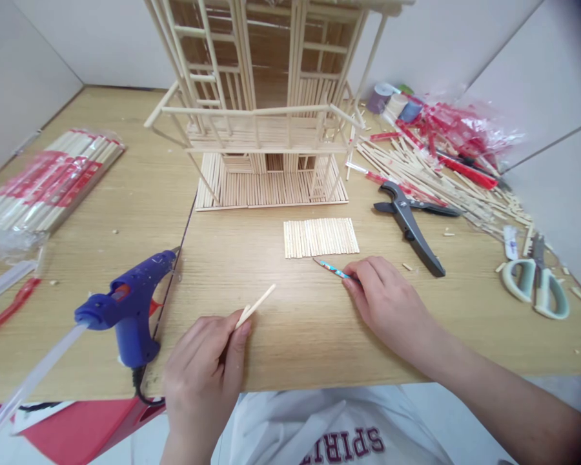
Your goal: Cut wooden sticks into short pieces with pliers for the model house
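My left hand (207, 361) is closed on two thin wooden sticks (259, 303), a longer one and a short one, pinched between thumb and forefinger above the table's front part. Between the thumb and fingers of my right hand (385, 303) is a blue patterned pencil (333, 267); its dark tip points left, near the lower edge of a panel of sticks (321, 237). That panel is a flat row of short sticks laid side by side. Behind it stands a stick-built model house (271, 187) with a railing, a ladder and a planked floor.
A blue glue gun (135, 297) with a clear glue stick lies at left, its cable hanging over the edge. Packaged chopsticks (53, 174) lie behind it. At right are pruning shears (409, 226), scissors (537, 281), loose sticks (407, 165) and red-printed wrappers (465, 129).
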The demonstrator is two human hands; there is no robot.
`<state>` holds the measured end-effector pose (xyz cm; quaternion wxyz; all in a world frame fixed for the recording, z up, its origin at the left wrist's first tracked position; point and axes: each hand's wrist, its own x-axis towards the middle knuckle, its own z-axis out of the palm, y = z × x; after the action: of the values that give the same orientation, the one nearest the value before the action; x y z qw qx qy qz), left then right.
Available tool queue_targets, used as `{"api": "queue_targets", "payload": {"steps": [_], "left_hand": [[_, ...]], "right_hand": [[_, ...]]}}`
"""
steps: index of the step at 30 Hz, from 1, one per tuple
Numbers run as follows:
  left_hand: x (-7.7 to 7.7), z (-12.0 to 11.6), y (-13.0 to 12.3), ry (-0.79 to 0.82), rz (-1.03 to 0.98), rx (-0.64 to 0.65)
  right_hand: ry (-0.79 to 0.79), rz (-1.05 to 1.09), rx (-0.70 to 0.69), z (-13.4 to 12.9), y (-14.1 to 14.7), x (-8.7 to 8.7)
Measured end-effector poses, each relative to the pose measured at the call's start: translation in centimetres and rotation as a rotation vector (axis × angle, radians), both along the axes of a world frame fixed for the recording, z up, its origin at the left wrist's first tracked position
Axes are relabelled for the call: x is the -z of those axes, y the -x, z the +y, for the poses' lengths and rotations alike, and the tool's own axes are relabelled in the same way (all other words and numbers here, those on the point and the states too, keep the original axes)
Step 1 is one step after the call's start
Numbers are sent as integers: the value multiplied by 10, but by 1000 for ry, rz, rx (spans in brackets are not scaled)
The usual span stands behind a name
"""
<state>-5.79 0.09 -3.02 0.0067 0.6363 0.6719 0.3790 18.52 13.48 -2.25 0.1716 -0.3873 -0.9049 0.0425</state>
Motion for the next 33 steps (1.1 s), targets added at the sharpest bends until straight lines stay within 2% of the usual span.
{"api": "queue_targets", "payload": {"steps": [17, 33], "left_hand": [[0, 0, 1, -4, -17, 23], [2, -2, 3, -15, 1, 38]], "right_hand": [[-22, -18, -17, 0, 7, 0], [20, -17, -25, -2, 15, 0]]}}
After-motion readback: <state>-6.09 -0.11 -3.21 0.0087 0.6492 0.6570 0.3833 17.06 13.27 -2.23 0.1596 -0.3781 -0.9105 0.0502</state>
